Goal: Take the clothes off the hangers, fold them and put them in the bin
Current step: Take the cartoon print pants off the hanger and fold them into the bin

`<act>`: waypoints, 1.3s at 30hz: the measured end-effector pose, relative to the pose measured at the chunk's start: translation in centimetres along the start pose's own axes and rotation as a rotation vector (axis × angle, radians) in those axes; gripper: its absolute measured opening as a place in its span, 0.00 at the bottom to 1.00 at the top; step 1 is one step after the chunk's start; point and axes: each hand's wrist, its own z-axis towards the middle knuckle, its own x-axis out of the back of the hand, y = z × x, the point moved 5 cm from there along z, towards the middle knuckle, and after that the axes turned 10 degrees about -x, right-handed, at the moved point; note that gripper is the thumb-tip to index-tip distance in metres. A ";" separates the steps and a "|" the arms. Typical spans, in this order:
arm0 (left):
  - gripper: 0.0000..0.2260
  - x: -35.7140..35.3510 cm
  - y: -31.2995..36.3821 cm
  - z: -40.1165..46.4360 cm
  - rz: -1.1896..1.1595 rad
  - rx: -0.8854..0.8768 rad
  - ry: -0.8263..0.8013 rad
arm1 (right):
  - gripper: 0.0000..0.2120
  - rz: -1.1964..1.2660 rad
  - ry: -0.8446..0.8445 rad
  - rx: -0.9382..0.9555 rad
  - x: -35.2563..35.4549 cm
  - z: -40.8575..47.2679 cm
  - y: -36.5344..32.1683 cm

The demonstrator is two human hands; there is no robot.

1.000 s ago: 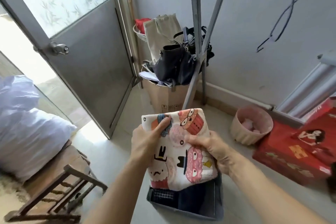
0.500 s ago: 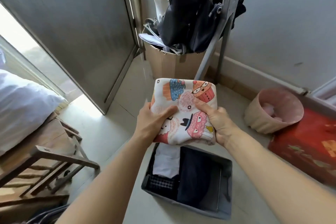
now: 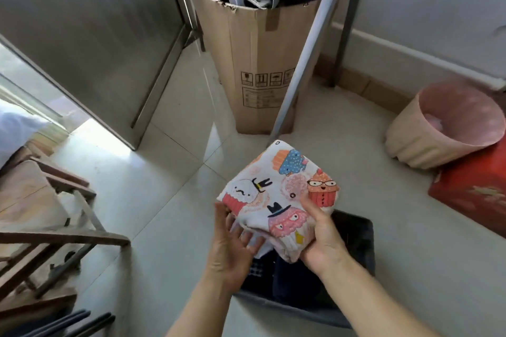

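Because the two hands and the folded cloth hang right over it, most of the dark bin [image 3: 358, 238] below them is covered; only its far right corner, its near wall and some dark folded fabric [image 3: 295, 276] inside show, with a sliver of white and a checked patch beside the left hand that I cannot identify. One folded garment [image 3: 279, 186], white with a cupcake print, sits between the hands, above the bin and not touching it. How many layers it is folded into cannot be told. The right hand [image 3: 323, 238] grips its near right edge, thumb on top across the print and fingers curled underneath, out of sight. The left hand [image 3: 232, 243] is spread, palm up, fingers fairly straight, touching the cloth's underside at its near left corner.

Beyond the hands stands one tall cardboard box [image 3: 254, 63], its top contents cut off by the frame's upper edge, with two grey metal poles [image 3: 306, 57] slanting up just right of it. Right of the hands lies one tipped pink basket [image 3: 438, 128] touching one red box [image 3: 476, 186], which is cropped at the edge. Left of the hands, a wooden chair [image 3: 54, 227] is only partly in view.
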 end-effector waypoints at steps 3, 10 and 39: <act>0.38 0.7 -3.1 1.4 -0.001 0.058 -0.092 | 0.38 0.037 0.038 0.035 2.2 2.4 3.6; 0.16 8.1 -2.8 6.9 0.364 0.035 0.027 | 0.32 -0.099 -0.036 -0.077 7.0 5.7 6.1; 0.13 15.0 -4.2 16.7 2.089 -0.264 0.154 | 0.25 -1.188 0.591 -0.020 11.9 19.8 8.1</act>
